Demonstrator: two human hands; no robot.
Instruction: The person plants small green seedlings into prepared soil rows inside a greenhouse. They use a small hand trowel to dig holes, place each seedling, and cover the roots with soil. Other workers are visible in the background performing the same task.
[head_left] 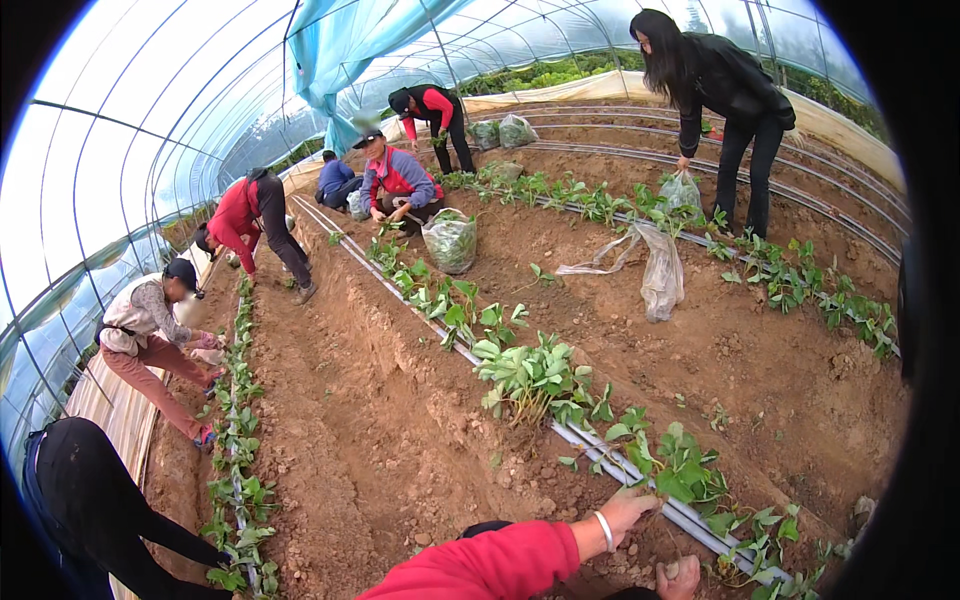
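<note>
My left hand (pixel 627 513), below a red sleeve and a pale bracelet, reaches to the grey drip pipes (pixel 605 458). Its fingers are pinched at the base of a leafy green strawberry plant (pixel 690 472). Close to the lower edge, my right hand (pixel 680 578) is only partly in the picture. Its fingers are curled near the soil, and whatever they hold is hidden. A loose bunch of strawberry plants (pixel 535 378) lies by the pipes, farther along the row.
Brown soil ridges (pixel 380 430) carry rows of plants and pipes. A crumpled clear plastic bag (pixel 660 275) lies ahead, with a plant-filled bag (pixel 450 242) farther left. Several people work nearby; one person in black (pixel 725 90) stands at right, another (pixel 95 500) bends at left.
</note>
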